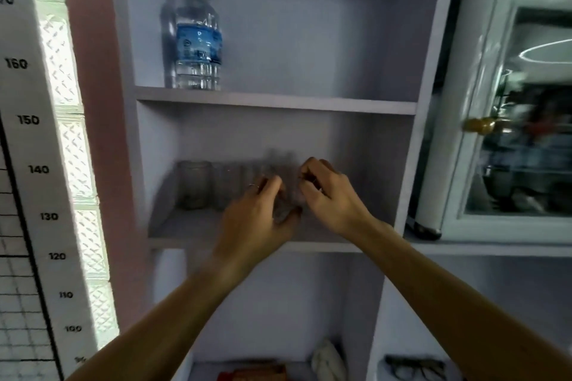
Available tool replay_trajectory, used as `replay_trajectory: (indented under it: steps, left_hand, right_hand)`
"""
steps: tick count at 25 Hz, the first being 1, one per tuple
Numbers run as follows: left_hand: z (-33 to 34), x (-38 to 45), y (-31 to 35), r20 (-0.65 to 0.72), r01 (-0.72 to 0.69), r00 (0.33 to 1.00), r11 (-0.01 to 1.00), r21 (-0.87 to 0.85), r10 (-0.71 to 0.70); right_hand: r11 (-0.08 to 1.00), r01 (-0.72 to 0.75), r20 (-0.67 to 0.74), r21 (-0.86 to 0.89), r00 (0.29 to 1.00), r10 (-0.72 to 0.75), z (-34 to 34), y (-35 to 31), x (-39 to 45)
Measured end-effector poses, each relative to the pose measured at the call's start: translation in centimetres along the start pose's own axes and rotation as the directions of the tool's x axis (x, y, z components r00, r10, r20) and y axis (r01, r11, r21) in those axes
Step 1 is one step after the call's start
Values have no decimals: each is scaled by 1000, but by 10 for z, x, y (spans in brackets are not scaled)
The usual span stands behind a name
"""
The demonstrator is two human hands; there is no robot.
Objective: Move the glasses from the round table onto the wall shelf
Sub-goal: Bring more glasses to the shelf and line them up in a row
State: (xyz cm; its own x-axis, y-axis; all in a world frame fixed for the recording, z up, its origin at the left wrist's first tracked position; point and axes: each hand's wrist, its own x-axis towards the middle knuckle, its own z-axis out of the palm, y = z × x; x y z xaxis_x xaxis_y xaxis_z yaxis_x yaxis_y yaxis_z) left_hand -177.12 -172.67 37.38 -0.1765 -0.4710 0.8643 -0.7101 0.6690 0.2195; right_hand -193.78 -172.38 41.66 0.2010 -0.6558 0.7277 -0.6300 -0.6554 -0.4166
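A row of clear glasses stands on the middle board of the wall shelf [192, 230]: one glass [193, 185] at the far left, a second glass [225, 190] beside it, and more blurred ones [275, 161] behind my hands. My left hand [257, 213] wraps around a blurred clear glass [289, 201] just above the board, thumb under it. My right hand [328, 195] has its fingers curled against the upper right side of that same glass. The round table is out of view.
A water bottle [198, 40] stands on the upper board. Below are a red packet [257, 374], a white cloth [328, 360] and dark spectacles [414, 368]. A glass-door cabinet [520, 108] with a brass knob is on the right, a height chart [28, 164] on the left.
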Motion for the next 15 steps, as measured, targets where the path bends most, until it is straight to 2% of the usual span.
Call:
replay_trajectory:
  steps: [3, 6, 10, 15]
  left_hand:
    - [25, 7, 18, 65, 15, 998, 995, -95, -9]
    - [41, 13, 26, 162, 94, 985, 978, -185, -64]
    - [53, 22, 24, 193, 121, 978, 973, -197, -83]
    - [59, 27, 16, 204, 152, 972, 974, -170, -116]
  right_hand:
    - [997, -68, -17, -45, 998, 67, -23, 15, -13]
    - [983, -172, -1, -66, 985, 172, -33, 26, -19]
    - [954, -280, -8, -108, 960, 281, -30, 38, -17]
    - [948, -310, -69, -74, 950, 305, -21, 44, -12]
